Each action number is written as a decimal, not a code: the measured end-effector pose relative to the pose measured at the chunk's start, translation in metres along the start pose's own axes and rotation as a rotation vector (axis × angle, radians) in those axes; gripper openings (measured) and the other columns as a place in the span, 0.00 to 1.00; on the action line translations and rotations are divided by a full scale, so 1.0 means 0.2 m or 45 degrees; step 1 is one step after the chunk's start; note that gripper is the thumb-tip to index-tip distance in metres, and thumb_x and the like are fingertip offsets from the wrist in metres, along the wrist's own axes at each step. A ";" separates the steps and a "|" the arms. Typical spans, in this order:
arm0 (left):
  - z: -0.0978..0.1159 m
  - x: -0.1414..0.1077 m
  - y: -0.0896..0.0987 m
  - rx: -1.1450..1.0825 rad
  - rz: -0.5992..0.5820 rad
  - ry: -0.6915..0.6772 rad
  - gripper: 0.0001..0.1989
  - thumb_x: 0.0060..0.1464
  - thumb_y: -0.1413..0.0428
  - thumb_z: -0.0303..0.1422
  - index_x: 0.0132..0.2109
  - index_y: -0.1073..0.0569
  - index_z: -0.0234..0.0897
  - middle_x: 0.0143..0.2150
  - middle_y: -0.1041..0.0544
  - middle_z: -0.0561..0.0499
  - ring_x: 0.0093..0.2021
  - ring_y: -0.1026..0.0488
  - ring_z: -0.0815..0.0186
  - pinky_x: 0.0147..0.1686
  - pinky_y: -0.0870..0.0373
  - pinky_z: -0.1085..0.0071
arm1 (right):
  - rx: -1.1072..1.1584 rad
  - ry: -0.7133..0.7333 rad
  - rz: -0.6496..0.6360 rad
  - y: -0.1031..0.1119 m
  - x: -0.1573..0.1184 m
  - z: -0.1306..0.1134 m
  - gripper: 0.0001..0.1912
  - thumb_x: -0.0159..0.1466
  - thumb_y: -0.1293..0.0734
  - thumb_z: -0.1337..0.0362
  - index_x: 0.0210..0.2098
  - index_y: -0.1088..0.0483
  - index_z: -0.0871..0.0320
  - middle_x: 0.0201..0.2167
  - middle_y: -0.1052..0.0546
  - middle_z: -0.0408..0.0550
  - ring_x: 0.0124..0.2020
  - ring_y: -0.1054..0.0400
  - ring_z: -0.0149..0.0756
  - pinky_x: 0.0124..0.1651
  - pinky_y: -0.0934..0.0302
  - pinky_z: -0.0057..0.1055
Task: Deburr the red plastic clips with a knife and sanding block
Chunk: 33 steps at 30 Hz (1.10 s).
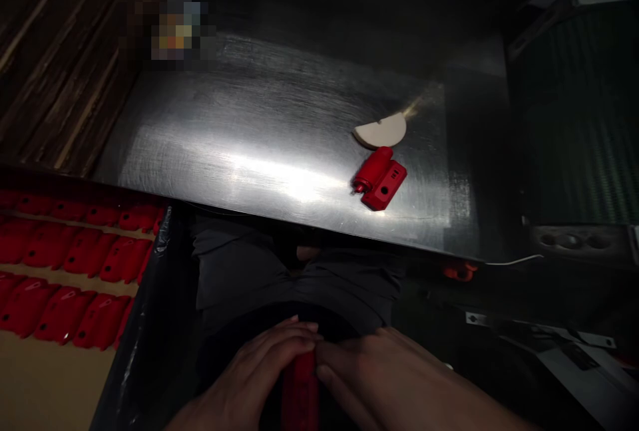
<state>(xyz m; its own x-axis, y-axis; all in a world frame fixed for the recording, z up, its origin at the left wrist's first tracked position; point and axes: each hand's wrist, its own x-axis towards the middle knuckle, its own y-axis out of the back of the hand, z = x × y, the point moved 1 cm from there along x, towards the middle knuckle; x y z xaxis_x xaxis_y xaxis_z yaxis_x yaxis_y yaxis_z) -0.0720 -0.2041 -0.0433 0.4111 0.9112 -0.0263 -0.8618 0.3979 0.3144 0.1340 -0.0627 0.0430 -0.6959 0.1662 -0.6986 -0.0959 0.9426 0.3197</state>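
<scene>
Close to my body, at the bottom of the head view, a red plastic part [300, 391] is between my hands. My left hand [269, 361] wraps over it from the left, fingers bent across its far end. From the right, my right hand [357, 364] pinches at the same far end, slightly blurred. The part's lower portion runs out of the frame. On the metal table ahead lies another red plastic part [382, 178], with a rounded barrel and a flat side holding a dark hole. A cream half-round piece [382, 132] lies just behind it.
At the left, several red parts [90, 255] sit in rows in a box lined with dark plastic [144, 311]. Brown slats [60, 52] stand at the upper left. The metal table [210, 118] has its near edge before my lap. A green conveyor-like surface [584, 118] is right.
</scene>
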 end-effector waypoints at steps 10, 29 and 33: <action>-0.05 -0.01 -0.03 0.040 0.011 -0.061 0.51 0.56 0.30 0.51 0.76 0.46 0.42 0.70 0.27 0.36 0.70 0.27 0.47 0.71 0.30 0.57 | 0.014 -0.022 0.015 0.00 0.01 0.01 0.14 0.78 0.41 0.62 0.47 0.23 0.52 0.41 0.13 0.47 0.40 0.16 0.45 0.39 0.37 0.34; 0.01 0.04 0.02 0.047 -0.018 -0.060 0.53 0.55 0.28 0.49 0.76 0.47 0.43 0.71 0.28 0.35 0.70 0.27 0.47 0.72 0.32 0.57 | 0.118 -0.001 0.065 0.00 -0.02 -0.01 0.18 0.80 0.44 0.61 0.46 0.23 0.54 0.38 0.14 0.49 0.36 0.18 0.40 0.37 0.36 0.29; 0.01 0.04 0.02 0.057 -0.017 -0.075 0.52 0.55 0.29 0.49 0.76 0.48 0.42 0.71 0.28 0.34 0.70 0.28 0.47 0.72 0.32 0.56 | 0.122 -0.009 0.062 0.00 -0.02 -0.02 0.19 0.80 0.45 0.60 0.46 0.23 0.55 0.39 0.14 0.50 0.36 0.18 0.40 0.38 0.36 0.29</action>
<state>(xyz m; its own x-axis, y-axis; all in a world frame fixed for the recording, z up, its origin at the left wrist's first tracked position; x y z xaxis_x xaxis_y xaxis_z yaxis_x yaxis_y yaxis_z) -0.0713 -0.1948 -0.0398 0.4402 0.8976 0.0246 -0.8427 0.4035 0.3564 0.1343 -0.0642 0.0479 -0.6932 0.2142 -0.6882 0.0066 0.9567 0.2912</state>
